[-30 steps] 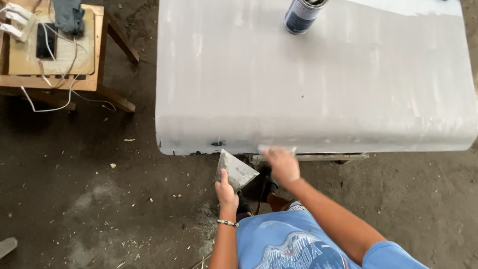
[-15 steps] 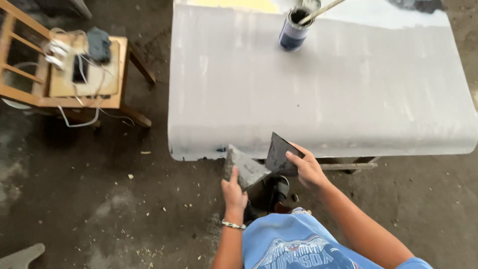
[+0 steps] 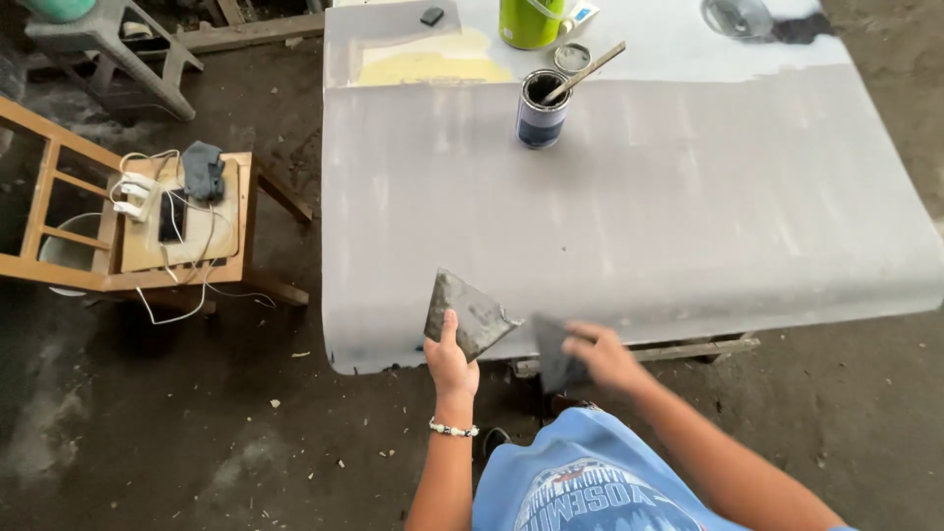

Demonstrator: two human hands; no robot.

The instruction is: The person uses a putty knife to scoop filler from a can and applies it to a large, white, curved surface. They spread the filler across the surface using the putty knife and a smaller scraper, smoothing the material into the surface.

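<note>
My left hand (image 3: 452, 359) grips a putty-smeared board (image 3: 470, 315) at the grey panel's (image 3: 629, 226) near edge; my right hand (image 3: 602, 356), blurred, seemingly pinching a scraper (image 3: 553, 352), has dropped below it since half a second ago.

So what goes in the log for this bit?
left hand: holds grey spreader | right hand: holds dark scraper | grey panel: beneath

Wide bare grey panel (image 3: 629, 216) ahead, only the paint can (image 3: 542, 110) with its stick mid-way at the far end.
</note>
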